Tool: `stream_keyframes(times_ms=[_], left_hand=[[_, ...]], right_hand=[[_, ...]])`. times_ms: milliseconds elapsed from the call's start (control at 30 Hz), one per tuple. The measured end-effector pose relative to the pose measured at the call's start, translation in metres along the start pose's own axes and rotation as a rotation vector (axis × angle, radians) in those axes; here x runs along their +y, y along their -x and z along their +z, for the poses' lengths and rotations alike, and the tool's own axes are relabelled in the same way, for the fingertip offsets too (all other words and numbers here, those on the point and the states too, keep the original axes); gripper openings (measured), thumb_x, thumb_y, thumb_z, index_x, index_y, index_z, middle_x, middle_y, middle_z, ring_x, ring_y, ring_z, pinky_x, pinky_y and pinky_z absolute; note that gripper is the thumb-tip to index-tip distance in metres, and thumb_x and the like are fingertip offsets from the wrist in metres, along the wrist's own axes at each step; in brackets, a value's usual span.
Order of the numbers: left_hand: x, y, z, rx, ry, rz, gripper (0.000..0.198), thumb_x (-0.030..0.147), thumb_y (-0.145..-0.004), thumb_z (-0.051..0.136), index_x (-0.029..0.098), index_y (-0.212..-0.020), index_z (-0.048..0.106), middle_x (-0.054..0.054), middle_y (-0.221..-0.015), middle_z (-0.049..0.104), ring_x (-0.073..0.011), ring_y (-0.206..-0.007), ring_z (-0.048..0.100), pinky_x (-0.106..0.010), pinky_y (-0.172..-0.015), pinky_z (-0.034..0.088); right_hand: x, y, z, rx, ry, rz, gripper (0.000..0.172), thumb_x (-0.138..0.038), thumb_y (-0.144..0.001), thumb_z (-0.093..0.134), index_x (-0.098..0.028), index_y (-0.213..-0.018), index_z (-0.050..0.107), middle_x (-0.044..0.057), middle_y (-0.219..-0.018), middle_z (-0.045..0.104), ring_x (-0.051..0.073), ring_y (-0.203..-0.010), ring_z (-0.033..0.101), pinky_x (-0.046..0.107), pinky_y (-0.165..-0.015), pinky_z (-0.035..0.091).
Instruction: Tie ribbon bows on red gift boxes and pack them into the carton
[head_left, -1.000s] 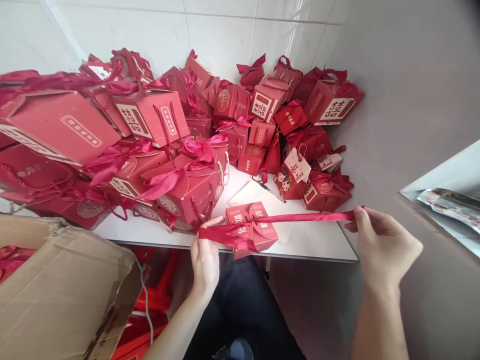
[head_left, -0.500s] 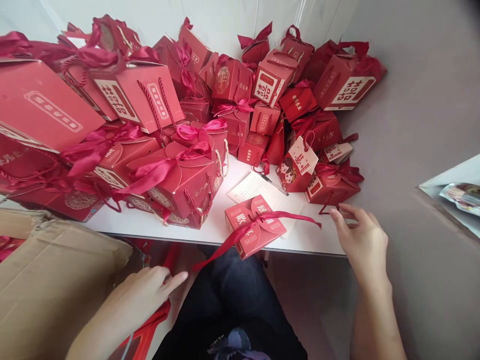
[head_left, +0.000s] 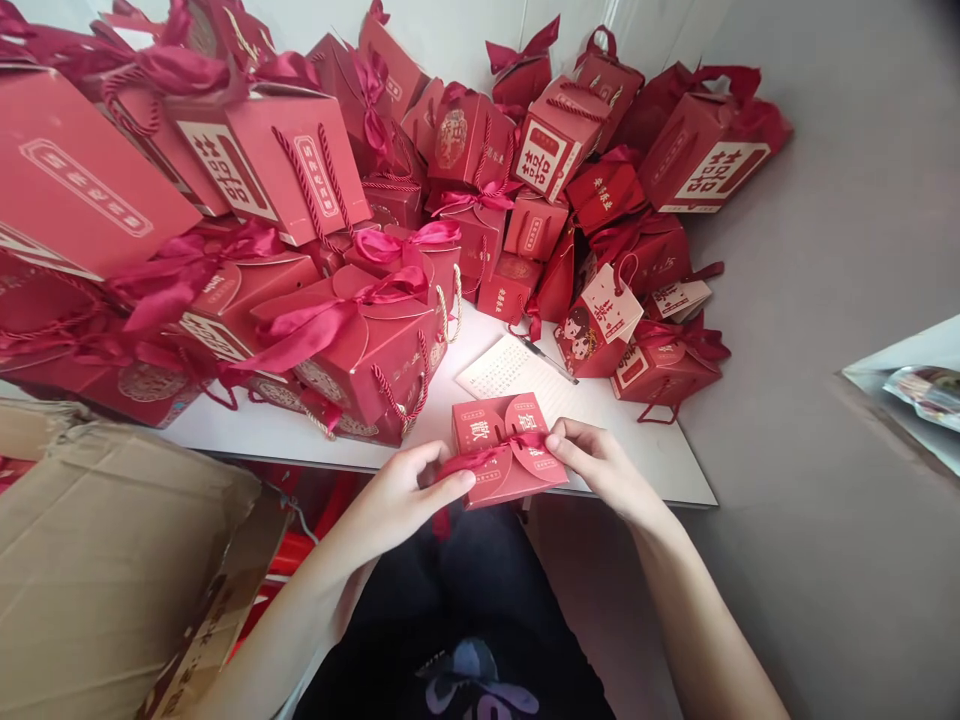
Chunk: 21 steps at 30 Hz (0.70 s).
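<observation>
A small red gift box point(head_left: 521, 478) with pale lettering and curved interlocking flaps lies at the table's front edge. A red ribbon point(head_left: 529, 440) runs across its top through the flaps. At the box's left side, my left hand point(head_left: 409, 495) is closed on one length of the ribbon, with the thumb near the box's corner. My right hand point(head_left: 600, 462) pinches the ribbon's other length by the right edge of the box. Part of the ribbon is hidden by the fingers, and a loose end hangs below my left hand.
Red gift boxes point(head_left: 375, 350) with ribbons and cord handles crowd the white table point(head_left: 675, 470). Behind the small box lie a written sheet of paper point(head_left: 502, 365) and a pen point(head_left: 551, 362). A cardboard carton point(head_left: 112, 560) stands at the left, a grey wall point(head_left: 817, 250) at the right.
Both hands have come inward from either side to the small box and taken hold of the ribbon. The ribbon's spread-out ends are now drawn in under the fingers.
</observation>
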<state>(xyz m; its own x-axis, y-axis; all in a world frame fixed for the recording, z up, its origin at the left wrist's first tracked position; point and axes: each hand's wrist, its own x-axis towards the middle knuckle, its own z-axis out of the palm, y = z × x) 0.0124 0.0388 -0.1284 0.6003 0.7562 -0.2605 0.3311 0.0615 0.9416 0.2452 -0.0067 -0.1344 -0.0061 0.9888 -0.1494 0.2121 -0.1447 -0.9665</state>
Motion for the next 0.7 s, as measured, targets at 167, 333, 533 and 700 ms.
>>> stream_keyframes(times_ms=[167,333,533,700], left_hand=[[-0.011,-0.007,-0.009,0.039,0.188,0.089,0.039,0.04,-0.073,0.066,0.017,-0.06,0.037,0.006,-0.058,0.043,-0.0073,-0.054,0.041,-0.018,-0.052,0.031],[-0.015,-0.011,-0.015,0.029,0.39,0.083,0.04,0.044,-0.069,0.068,0.019,-0.061,0.037,0.005,-0.059,0.042,-0.0079,-0.052,0.04,-0.018,-0.048,0.032],[-0.019,-0.013,-0.02,0.114,0.284,0.006,0.028,0.042,-0.069,0.067,0.017,-0.062,0.058,-0.002,-0.064,0.057,-0.0123,-0.057,0.05,-0.02,-0.05,0.042],[-0.028,-0.019,-0.017,0.052,0.459,-0.027,0.033,0.045,-0.067,0.068,0.017,-0.059,0.054,-0.001,-0.063,0.056,-0.0129,-0.057,0.053,-0.022,-0.05,0.043]], right_hand=[[0.003,-0.002,0.011,-0.039,-0.186,0.091,0.046,-0.059,-0.072,0.063,-0.018,-0.064,0.045,-0.004,-0.06,0.043,0.008,-0.054,0.034,0.022,-0.053,0.027],[0.006,-0.003,0.015,-0.079,-0.303,0.099,0.045,-0.055,-0.074,0.064,-0.018,-0.058,0.044,-0.005,-0.055,0.039,0.007,-0.051,0.03,0.022,-0.05,0.025],[0.015,-0.003,0.015,-0.094,-0.482,0.023,0.036,-0.042,-0.078,0.065,-0.017,-0.058,0.048,-0.005,-0.055,0.042,0.007,-0.051,0.033,0.02,-0.05,0.025],[0.024,-0.007,0.013,-0.08,-0.586,-0.007,0.033,-0.037,-0.077,0.067,-0.017,-0.058,0.05,-0.004,-0.056,0.046,0.008,-0.053,0.038,0.02,-0.052,0.028]])
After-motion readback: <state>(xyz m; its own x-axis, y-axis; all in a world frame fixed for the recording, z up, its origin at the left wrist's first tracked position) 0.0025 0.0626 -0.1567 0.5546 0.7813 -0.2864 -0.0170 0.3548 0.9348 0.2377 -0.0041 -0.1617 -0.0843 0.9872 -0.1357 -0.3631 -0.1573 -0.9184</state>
